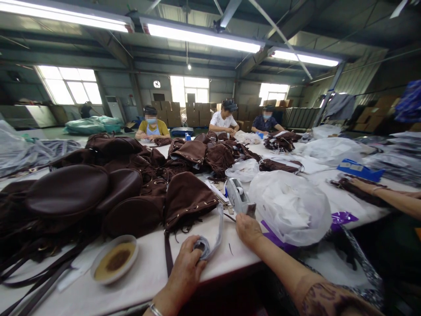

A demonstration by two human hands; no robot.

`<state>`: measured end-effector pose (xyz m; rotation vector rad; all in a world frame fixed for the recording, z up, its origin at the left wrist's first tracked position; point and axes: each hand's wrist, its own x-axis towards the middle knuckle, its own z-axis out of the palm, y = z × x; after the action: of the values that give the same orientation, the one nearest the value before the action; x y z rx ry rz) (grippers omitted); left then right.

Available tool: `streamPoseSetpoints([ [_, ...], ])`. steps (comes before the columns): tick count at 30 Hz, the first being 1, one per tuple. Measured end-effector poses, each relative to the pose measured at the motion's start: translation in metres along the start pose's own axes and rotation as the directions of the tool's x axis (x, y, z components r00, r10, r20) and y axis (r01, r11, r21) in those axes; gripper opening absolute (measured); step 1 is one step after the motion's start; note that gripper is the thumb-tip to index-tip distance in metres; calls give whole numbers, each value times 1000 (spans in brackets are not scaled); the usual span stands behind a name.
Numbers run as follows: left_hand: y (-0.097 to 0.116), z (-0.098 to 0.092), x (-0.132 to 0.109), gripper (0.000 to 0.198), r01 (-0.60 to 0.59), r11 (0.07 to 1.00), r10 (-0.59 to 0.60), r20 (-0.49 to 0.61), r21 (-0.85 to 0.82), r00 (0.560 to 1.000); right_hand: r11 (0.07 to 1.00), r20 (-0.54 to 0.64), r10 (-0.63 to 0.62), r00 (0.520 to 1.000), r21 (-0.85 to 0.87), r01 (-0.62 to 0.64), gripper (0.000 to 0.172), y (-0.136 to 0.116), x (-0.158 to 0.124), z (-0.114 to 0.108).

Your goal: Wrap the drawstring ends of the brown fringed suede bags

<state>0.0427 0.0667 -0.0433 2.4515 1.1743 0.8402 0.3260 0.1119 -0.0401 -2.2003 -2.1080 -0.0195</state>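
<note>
My left hand is closed around a coiled greyish, plastic-wrapped strip. From the coil, its loose end runs up toward a brown drawstring bag with metal eyelets and fringe. At the front end of a grey tape dispenser is my right hand, fingers bent and closed; what they pinch there is hidden. Left of my left hand, a shallow white bowl holds yellowish stuff with a dark patch. A dark strap hangs down from the bag.
Brown bags are heaped across the left and middle of the table. A bulging white plastic bag stands right of the dispenser. Another person's hand reaches in beside a blue tape dispenser. Several co-workers sit across the table.
</note>
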Motion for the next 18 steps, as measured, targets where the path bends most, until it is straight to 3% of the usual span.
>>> streamPoseSetpoints([
  [18,-3,3,0,6,-22,999,23,-29,24,999,999,126,39,991,-13,-38,43,-9,8,-27],
])
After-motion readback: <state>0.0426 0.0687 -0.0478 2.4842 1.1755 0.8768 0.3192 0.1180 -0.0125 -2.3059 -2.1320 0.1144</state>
